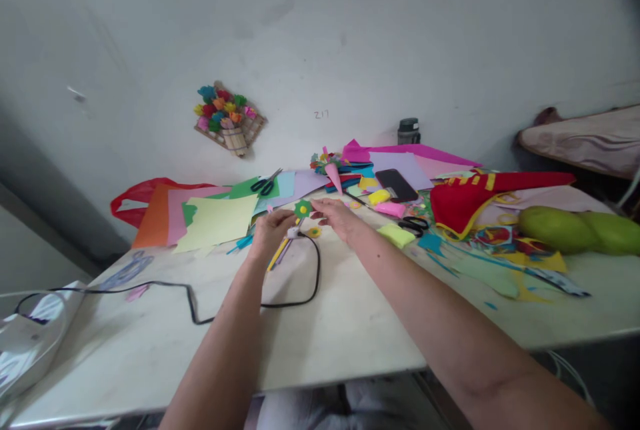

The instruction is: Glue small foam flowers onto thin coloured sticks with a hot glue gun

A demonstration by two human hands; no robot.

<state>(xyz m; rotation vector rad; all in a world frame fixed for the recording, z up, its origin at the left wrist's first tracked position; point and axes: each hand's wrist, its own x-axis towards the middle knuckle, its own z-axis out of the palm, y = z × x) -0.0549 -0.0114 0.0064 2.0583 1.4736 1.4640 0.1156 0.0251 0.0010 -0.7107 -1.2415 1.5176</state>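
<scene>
A small green paper flower point(303, 209) with a yellow centre is held up over the table between my two hands. My left hand point(271, 229) pinches it from the left side, its fingers pressed together. From the right, my right hand point(333, 215) has its thumb and fingertips at the flower's edge. Just below lies a white object point(293, 233) on a black cord point(319, 277); its kind is partly hidden by the hands. A yellow paper flower point(314, 233) rests on the table beside it. Yellow and purple sticks point(278, 255) lie near my left wrist.
Coloured paper sheets point(217, 220) and scissors point(267, 183) lie at the back left. On the right are a phone point(397, 185), more scissors point(413, 225), red fabric point(465, 200), paper scraps and green fruit-like objects point(575, 229). A power strip point(35, 343) sits far left.
</scene>
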